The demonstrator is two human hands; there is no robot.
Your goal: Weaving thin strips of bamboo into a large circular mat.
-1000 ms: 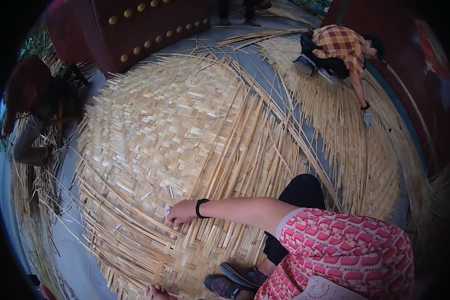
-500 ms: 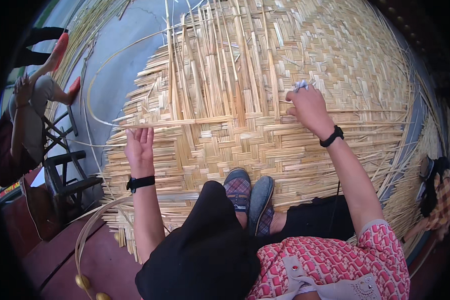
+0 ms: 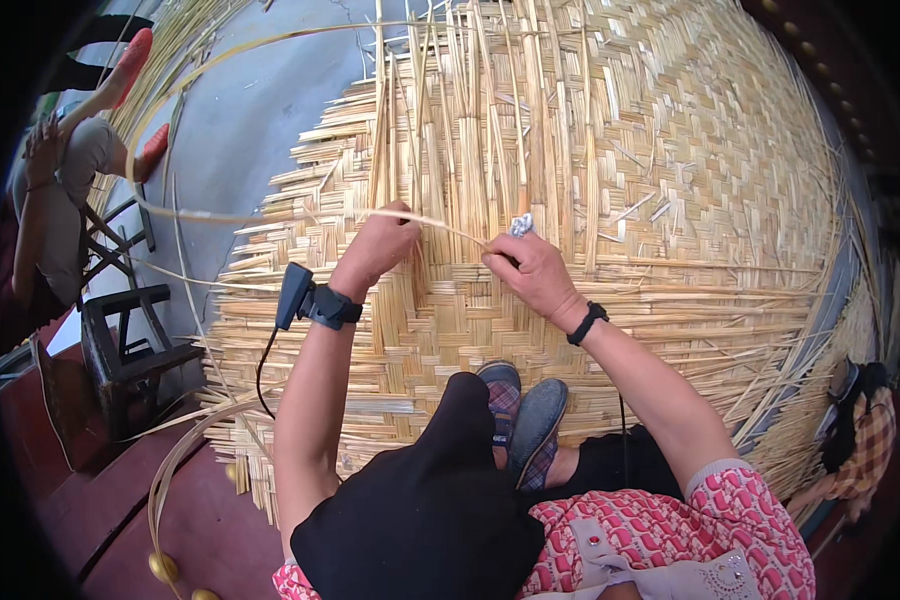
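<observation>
A large woven mat (image 3: 710, 150) of pale, flat reed strips spreads under me, its weave done on the right and loose strips (image 3: 470, 130) standing out toward the far side. My right hand (image 3: 540, 275) is closed, pinching the end of a long, thin reed strip (image 3: 270, 217); one finger has a whitish wrapping (image 3: 522, 225). The strip arcs leftward over my left hand (image 3: 375, 248) and loops out past the mat's left edge. My left hand is closed low over the weave, fingers curled; what they grip is hidden.
My feet in plaid shoes (image 3: 538, 425) stand on the mat. At the left, a person (image 3: 45, 210) sits near a dark wooden stool (image 3: 135, 350). Several loose reeds (image 3: 155, 75) lie on the grey floor (image 3: 255, 110). Checked cloth (image 3: 875, 435) shows at right.
Both hands have come together over the middle of the mat. My left hand, open before, has curled and moved right; my right hand has moved left and nearer. The strip's loop has lifted and shifted left.
</observation>
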